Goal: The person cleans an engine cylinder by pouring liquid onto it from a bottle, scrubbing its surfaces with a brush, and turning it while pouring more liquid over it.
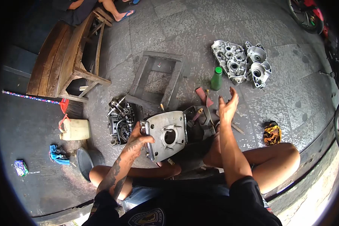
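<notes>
My left hand [138,142] grips the left edge of a grey metal engine part [165,136], a plate with a round hole and studs, held tilted above my lap. My right hand [228,106] is raised to the right of it, fingers apart, with nothing in it. Just beyond that hand stands a green bottle [216,80]. A dark tray [204,130] with a handled tool in it lies between the metal part and my right forearm. Left of the part sits an assembly of gears and metal parts [121,124].
A wooden frame [138,93] lies ahead, two silver engine casings [232,62] at upper right. Around are a wooden bench [69,56], a jerrycan [76,129], a black basin [83,164], a yellow-black cloth [272,133] and motorcycles. A person's leg shows at the top.
</notes>
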Tool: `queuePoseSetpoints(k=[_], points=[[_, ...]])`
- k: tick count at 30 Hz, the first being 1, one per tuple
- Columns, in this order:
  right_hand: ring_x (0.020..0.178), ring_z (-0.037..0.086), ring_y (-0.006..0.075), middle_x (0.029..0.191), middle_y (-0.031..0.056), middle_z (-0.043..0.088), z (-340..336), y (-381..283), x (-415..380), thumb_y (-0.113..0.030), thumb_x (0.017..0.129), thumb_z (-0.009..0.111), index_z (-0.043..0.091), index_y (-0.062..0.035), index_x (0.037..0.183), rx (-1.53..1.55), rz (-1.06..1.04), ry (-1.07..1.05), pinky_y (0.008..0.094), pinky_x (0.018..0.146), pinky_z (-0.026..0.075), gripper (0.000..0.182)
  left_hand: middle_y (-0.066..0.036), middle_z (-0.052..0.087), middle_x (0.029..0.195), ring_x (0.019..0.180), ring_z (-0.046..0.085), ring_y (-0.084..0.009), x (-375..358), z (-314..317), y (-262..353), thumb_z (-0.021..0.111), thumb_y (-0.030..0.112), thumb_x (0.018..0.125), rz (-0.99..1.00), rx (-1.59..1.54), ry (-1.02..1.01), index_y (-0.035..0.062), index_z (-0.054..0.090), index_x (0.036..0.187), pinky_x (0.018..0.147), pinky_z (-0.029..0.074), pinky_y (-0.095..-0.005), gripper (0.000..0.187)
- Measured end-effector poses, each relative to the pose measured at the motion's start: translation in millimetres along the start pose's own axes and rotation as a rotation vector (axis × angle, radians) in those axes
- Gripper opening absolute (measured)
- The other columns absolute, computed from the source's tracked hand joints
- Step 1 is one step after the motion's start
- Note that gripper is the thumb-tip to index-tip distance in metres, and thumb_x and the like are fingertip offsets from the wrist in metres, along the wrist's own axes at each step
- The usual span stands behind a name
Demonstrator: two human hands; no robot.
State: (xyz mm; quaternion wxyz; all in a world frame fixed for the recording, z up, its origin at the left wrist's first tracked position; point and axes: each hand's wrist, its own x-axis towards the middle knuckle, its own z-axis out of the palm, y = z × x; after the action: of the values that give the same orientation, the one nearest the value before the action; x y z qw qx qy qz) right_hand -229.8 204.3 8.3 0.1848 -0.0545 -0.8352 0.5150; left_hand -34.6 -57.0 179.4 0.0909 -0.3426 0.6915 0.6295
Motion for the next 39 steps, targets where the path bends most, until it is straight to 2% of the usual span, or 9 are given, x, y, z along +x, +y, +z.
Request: queuePoseSetpoints(k=[2, 8, 11, 12, 14, 17, 24, 34, 39], points=[[0.131, 0.042, 0.0394, 0.137, 0.0195, 0.049, 13, 22, 25, -0.007, 0.068, 0.081, 0.039, -0.0102, 0.142, -0.043, 0.021, -0.24, 0.0459, 0.109, 0.036, 0.086, -0.005, 0.057, 0.093, 0.084, 0.054, -0.0163, -2, 6, 4, 0.068, 0.002, 0.057, 0.017, -0.071, -0.019, 0.0041, 0.051, 0.114, 0.07, 0.044, -0.0295, 0.06], [0.133, 0.041, 0.0369, 0.143, 0.0138, 0.046, 48, 41, 70, -0.021, 0.062, 0.089, 0.041, -0.0176, 0.142, -0.138, 0.004, -0.401, 0.0531, 0.105, 0.039, 0.093, -0.007, 0.055, 0.102, 0.094, 0.054, -0.0177, -3, 6, 8, 0.07, -0.001, 0.057, -0.019, -0.121, -0.099, 0.0034, 0.048, 0.119, 0.082, 0.046, -0.0309, 0.066], [0.132, 0.043, 0.0341, 0.139, 0.0129, 0.051, 58, 67, 80, -0.028, 0.06, 0.091, 0.048, -0.0154, 0.133, -0.223, -0.039, -0.514, 0.0554, 0.104, 0.038, 0.086, -0.009, 0.049, 0.111, 0.106, 0.05, -0.0197, 5, 3, 5, 0.073, 0.002, 0.057, -0.007, -0.041, -0.134, 0.002, 0.047, 0.121, 0.092, 0.043, -0.0337, 0.069], [0.121, 0.054, 0.0364, 0.127, 0.0161, 0.06, 53, 63, 80, -0.027, 0.062, 0.089, 0.051, -0.0116, 0.128, -0.206, -0.15, -0.449, 0.0518, 0.098, 0.044, 0.077, -0.009, 0.047, 0.112, 0.106, 0.049, -0.0198, 1, 5, 12, 0.073, 0.002, 0.056, -0.034, -0.055, -0.129, 0.002, 0.047, 0.12, 0.093, 0.042, -0.0336, 0.069], [0.104, 0.063, 0.0404, 0.112, 0.0201, 0.065, 37, 46, 89, -0.023, 0.067, 0.086, 0.053, -0.0068, 0.121, 0.0, -0.122, -0.501, 0.0462, 0.087, 0.05, 0.066, -0.013, 0.043, 0.122, 0.112, 0.048, -0.0233, 7, 0, 2, 0.076, 0.006, 0.057, 0.035, 0.008, -0.112, -0.0093, 0.033, 0.139, 0.095, 0.043, -0.0326, 0.094], [0.096, 0.065, 0.0429, 0.105, 0.0243, 0.066, 6, 8, 103, -0.018, 0.071, 0.083, 0.052, -0.0025, 0.117, 0.0, -0.156, -0.522, 0.0446, 0.082, 0.051, 0.057, -0.015, 0.043, 0.126, 0.118, 0.046, -0.0238, 14, -2, 1, 0.077, 0.007, 0.057, 0.072, 0.054, -0.208, -0.0134, 0.021, 0.145, 0.102, 0.039, -0.032, 0.106], [0.099, 0.061, 0.0444, 0.108, 0.0227, 0.061, -48, -52, 133, -0.018, 0.067, 0.083, 0.052, -0.0032, 0.123, -0.073, -0.559, -0.63, 0.046, 0.085, 0.05, 0.065, -0.012, 0.052, 0.112, 0.105, 0.052, -0.0199, 28, 1, 2, 0.075, 0.007, 0.057, 0.051, 0.214, -0.286, -0.0035, 0.042, 0.128, 0.088, 0.045, -0.0309, 0.079], [0.099, 0.062, 0.0454, 0.107, 0.0244, 0.06, -114, -133, 135, -0.02, 0.064, 0.085, 0.053, -0.005, 0.122, -0.199, -0.71, -0.952, 0.049, 0.086, 0.052, 0.068, -0.014, 0.054, 0.106, 0.104, 0.054, -0.0253, 49, -7, 15, 0.072, 0.004, 0.056, 0.226, 0.598, -0.486, -0.0037, 0.041, 0.127, 0.086, 0.045, -0.0346, 0.078], [0.099, 0.063, 0.0454, 0.109, 0.0271, 0.061, -140, -149, 120, -0.025, 0.062, 0.087, 0.057, -0.0059, 0.12, -0.281, -0.628, -1.012, 0.049, 0.084, 0.053, 0.068, -0.012, 0.053, 0.102, 0.1, 0.053, -0.0236, 57, -4, 13, 0.071, 0.005, 0.056, 0.176, 0.436, -0.571, -0.0029, 0.043, 0.122, 0.083, 0.045, -0.0328, 0.072]])
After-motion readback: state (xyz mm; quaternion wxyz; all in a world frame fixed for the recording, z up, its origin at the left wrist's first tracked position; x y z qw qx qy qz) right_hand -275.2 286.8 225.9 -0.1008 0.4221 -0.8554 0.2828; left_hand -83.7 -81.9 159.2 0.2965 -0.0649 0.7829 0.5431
